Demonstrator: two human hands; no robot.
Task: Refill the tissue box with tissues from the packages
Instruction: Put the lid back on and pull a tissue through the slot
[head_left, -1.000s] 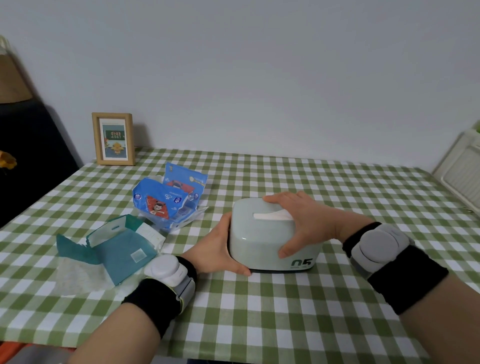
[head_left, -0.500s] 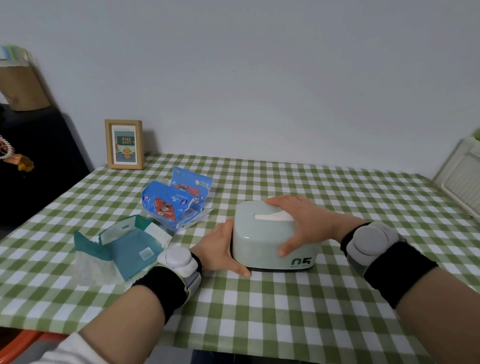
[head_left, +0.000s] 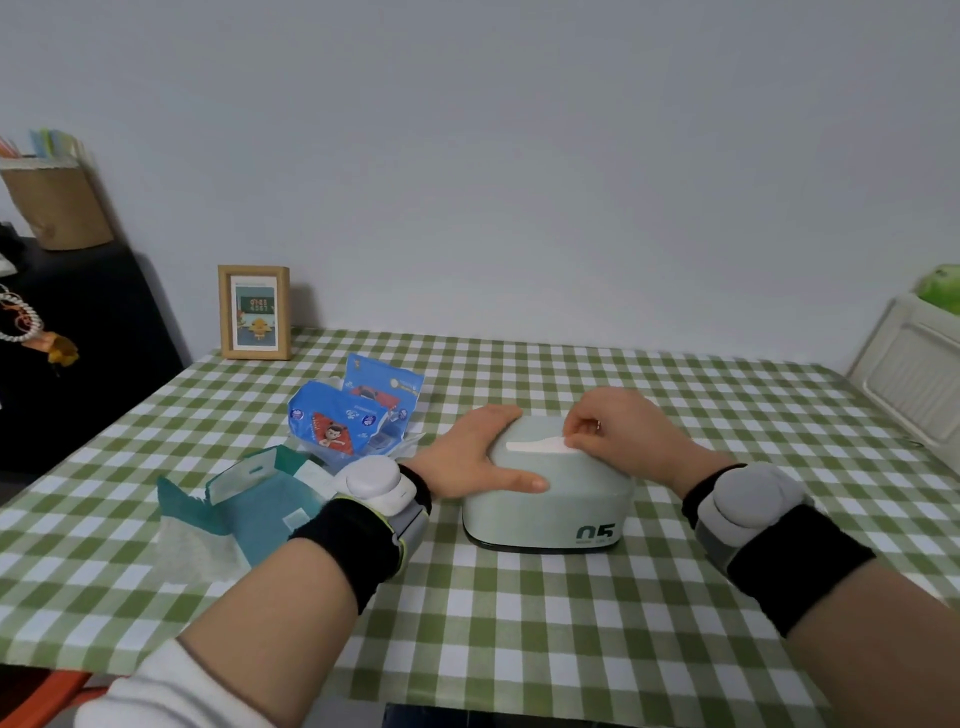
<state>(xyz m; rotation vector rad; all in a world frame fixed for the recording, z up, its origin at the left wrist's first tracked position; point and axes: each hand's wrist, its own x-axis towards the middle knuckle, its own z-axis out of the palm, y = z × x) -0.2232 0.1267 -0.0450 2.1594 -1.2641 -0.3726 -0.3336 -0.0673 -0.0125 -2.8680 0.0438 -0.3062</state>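
Note:
A pale green tissue box (head_left: 550, 506) marked "05" stands on the checked table near the middle. White tissue (head_left: 535, 446) shows in the slot on its top. My left hand (head_left: 470, 457) grips the box's left end, thumb along the front and fingers over the back. My right hand (head_left: 618, 434) sits on the box top and pinches the tissue at the slot's right end. An opened blue tissue package (head_left: 353, 418) lies left of the box. A torn teal package (head_left: 260, 501) lies flat nearer the left front.
A wooden photo frame (head_left: 254, 312) stands at the table's back left against the wall. A dark cabinet (head_left: 78, 353) with a woven basket (head_left: 57, 205) is off the left edge. A white radiator (head_left: 914, 374) borders the right side. The green checked tablecloth (head_left: 519, 623) reaches the front edge.
My right hand has lifted from gripping the box's right side and now pinches the tissue at the slot. My left hand has shifted further over the box's left end.

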